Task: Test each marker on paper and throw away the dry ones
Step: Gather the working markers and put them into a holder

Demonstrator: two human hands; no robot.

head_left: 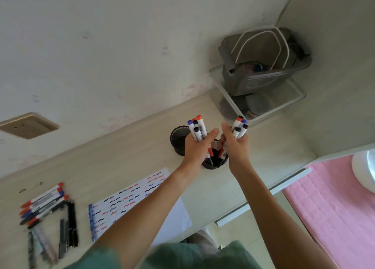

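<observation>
My left hand (196, 147) grips a bundle of several white markers (197, 130) with red, blue and black caps pointing up. My right hand (236, 145) grips a second bundle of markers (239, 128) the same way. Both bundles stand with their lower ends in a black mesh pen cup (213, 165) between my wrists. A second black mesh cup (178, 139) stands just left of my left hand. The test paper (125, 199), covered in red, blue and black squiggles, lies on the desk under my left forearm.
A row of markers and pens (44, 201) lies at the desk's left, with dark pens (69, 224) beside it. A grey waste bin (261, 66) with a bag stands on the floor beyond the desk's far right corner. A pink cloth (334, 208) is at right.
</observation>
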